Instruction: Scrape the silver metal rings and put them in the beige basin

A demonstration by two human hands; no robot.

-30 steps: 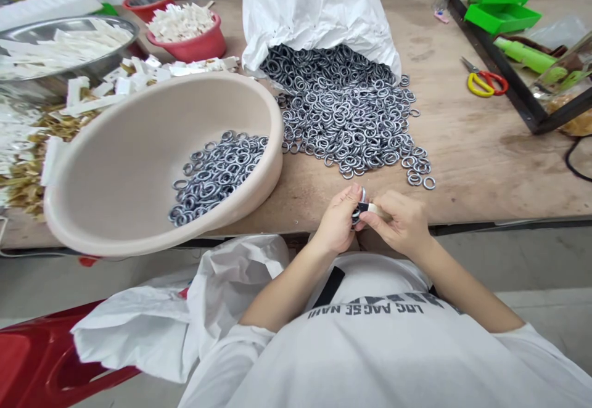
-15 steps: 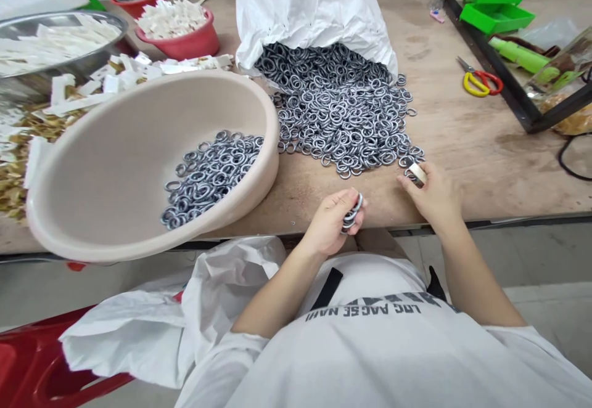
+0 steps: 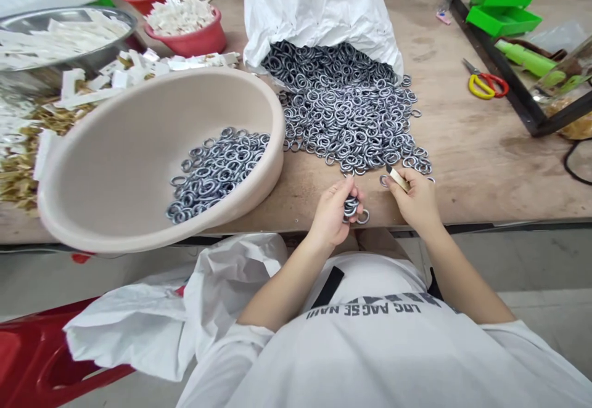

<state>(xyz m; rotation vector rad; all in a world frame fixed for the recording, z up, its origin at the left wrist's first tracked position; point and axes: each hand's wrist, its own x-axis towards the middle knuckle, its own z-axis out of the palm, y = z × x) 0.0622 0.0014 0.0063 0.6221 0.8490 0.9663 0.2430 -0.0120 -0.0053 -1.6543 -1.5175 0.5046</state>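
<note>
My left hand (image 3: 333, 208) is closed round several dark grey rings (image 3: 351, 206) at the table's front edge. One more ring (image 3: 363, 217) shows beside its fingertips; whether it is held or lying there I cannot tell. In my right hand (image 3: 416, 201) is a small pale strip-like tool with a dark tip (image 3: 398, 179), gripped between thumb and fingers. A single ring (image 3: 383, 180) sits near that tip. Just beyond both hands spreads a heap of the same rings (image 3: 346, 118), spilling from a white sack (image 3: 324, 7). Left of my hands, a large beige basin (image 3: 115, 124) holds more rings.
White strips (image 3: 87, 97) are piled behind the basin, with a metal bowl (image 3: 132, 26) and a red bowl (image 3: 198, 39) of white pieces. Scissors (image 3: 485, 84) lie at right, near a black frame (image 3: 513, 87) and green trays (image 3: 504, 20). A red chair (image 3: 28, 359) stands below left.
My right hand has moved left, closer to my left hand, and the tool's tip now points toward the heap. The left hand has turned slightly with its rings. The view has shifted slightly.
</note>
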